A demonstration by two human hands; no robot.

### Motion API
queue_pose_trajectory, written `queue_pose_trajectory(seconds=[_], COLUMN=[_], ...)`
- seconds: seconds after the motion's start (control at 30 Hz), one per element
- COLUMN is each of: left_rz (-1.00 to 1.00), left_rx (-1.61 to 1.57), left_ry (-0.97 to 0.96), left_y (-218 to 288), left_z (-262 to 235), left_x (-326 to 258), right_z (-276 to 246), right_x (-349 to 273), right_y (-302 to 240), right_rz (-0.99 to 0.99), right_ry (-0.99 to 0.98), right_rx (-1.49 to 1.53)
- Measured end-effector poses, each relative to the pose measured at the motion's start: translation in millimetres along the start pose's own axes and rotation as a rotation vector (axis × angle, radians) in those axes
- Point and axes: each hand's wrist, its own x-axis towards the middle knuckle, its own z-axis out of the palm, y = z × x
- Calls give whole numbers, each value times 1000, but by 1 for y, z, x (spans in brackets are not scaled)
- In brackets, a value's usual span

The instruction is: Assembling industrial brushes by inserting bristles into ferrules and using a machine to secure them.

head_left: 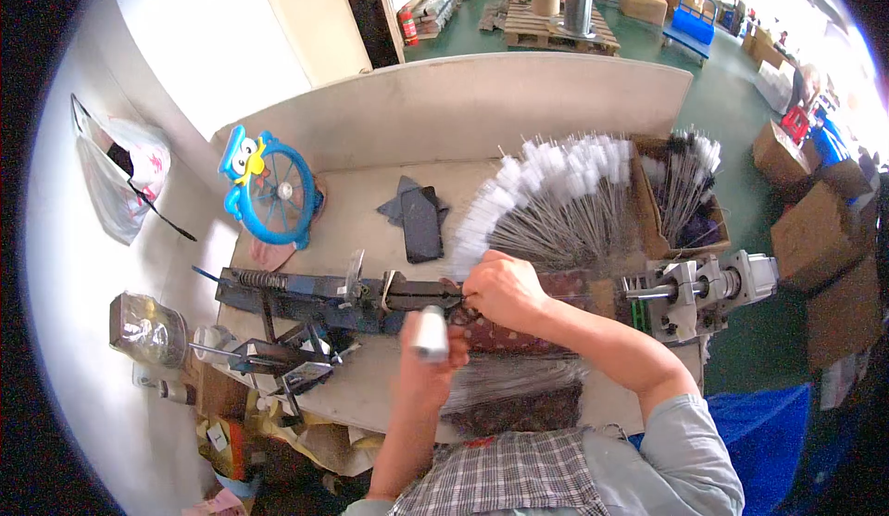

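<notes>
My left hand (432, 368), smeared by motion, is closed around a short whitish cylinder (430, 334) just in front of a dark metal bench fixture (412, 294). What kind of thing the cylinder is, I cannot make out. At the fixture's right end, my right hand (505, 289) pinches its fingers together; whatever is between them is hidden. Beyond that hand fans out a big bunch of wire-stemmed brushes (565, 201) with white bristle tips. Bundled thin wires (514, 382) lie on the near side of the bench, by my apron.
A blue cartoon-shaped fan (278, 192) and a black phone (422, 224) stand and lie at the back left. A box of brushes (685, 201) is at the right, behind a metal clamp machine (699, 292). A metal rod frame (282, 358) occupies the left front.
</notes>
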Motion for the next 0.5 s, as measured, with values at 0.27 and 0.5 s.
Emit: queue_pose_trajectory(seconds=[0.27, 0.5], left_rz=[193, 91], left_rx=[1042, 251], left_ry=[26, 23], left_y=[-21, -52], left_z=[-19, 8], left_x=[23, 17], right_z=[-14, -33], right_x=[-6, -68], right_y=[-1, 13], right_rz=[-38, -134], right_ry=[-16, 73], right_rx=[14, 165])
